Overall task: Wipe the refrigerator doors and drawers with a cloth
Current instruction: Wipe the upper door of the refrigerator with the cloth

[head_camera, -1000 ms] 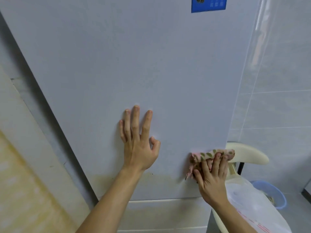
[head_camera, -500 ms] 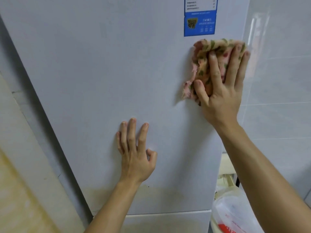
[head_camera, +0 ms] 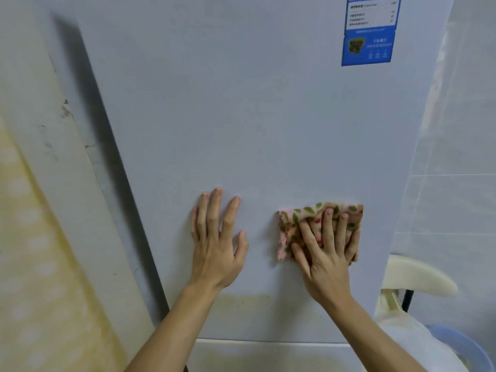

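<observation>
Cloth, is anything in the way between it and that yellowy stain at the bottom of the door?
Nothing visible. The right hand presses the cloth flat on the door; the stain lies below, with only bare door and that hand's own wrist between.

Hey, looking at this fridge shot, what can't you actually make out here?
All in the head view:
- The print on the blue sticker is too small and blurred, and its top is cut off by the upper edge.
- The middle of the cloth is covered by the right hand pressing it to the door.
- The drawer runs off the bottom edge, and the forearms cross it.
- The inside of the blue basin is hidden behind the plastic bag.
</observation>
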### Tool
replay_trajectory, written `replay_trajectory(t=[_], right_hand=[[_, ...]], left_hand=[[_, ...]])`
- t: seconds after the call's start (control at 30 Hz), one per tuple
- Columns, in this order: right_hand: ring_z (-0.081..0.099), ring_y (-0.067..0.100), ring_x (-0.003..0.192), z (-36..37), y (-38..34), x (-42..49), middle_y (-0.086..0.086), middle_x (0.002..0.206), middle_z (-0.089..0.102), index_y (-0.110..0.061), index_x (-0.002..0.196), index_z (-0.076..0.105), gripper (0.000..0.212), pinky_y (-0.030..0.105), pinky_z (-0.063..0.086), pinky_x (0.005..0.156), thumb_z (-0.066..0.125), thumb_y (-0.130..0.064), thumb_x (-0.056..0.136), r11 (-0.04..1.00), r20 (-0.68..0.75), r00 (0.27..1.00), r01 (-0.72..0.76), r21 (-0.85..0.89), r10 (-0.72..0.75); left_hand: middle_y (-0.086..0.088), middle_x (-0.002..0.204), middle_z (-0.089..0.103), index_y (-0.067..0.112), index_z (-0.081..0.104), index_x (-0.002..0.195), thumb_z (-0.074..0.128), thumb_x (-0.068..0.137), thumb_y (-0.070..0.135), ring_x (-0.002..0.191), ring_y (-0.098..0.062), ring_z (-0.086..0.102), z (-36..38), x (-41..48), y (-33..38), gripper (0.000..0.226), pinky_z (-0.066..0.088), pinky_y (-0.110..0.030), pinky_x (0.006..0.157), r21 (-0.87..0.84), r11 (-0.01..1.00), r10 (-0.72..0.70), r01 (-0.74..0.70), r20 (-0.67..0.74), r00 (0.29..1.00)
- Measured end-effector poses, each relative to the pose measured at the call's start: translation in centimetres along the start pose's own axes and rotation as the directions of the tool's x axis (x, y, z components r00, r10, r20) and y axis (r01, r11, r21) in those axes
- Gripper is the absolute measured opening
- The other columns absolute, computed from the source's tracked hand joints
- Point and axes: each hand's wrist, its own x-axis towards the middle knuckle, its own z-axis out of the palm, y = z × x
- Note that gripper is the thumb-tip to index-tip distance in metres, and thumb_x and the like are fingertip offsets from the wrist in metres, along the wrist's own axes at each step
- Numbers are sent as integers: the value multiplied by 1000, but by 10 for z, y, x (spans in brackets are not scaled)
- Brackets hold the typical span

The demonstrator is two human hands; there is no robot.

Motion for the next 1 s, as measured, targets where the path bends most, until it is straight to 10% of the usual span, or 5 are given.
replay_trajectory(t=[0.33,0.63,1.0], right_hand=[[8,35,162,-20,-74,159,11,175,14,-31,166,27,58,57,2,130,39,-49,112,995,-245,966,-97,-31,86],[6,31,163,40,-81,0,2,177,5,-32,163,26,60,54,4,131,45,-46,107,988,-52,991,113,-105,-119],[6,29,163,63,-89,-34,2,177,5,-32,167,18,59,51,3,131,32,-48,112,995,-140,989,23,-93,-36]], left_hand=[[-14,176,11,14,28,165,57,102,33,163,-35,9,-24,12,-51,72,8,-47,132,-19,1000,-20,19,-12,1000],[-17,174,16,8,30,162,58,102,31,162,-40,13,-11,-1,-64,70,13,-56,131,-88,996,27,-32,-58,998],[-16,176,13,13,30,164,51,101,27,163,-39,9,5,-39,-55,68,9,-54,132,-65,998,14,-15,-26,1000]])
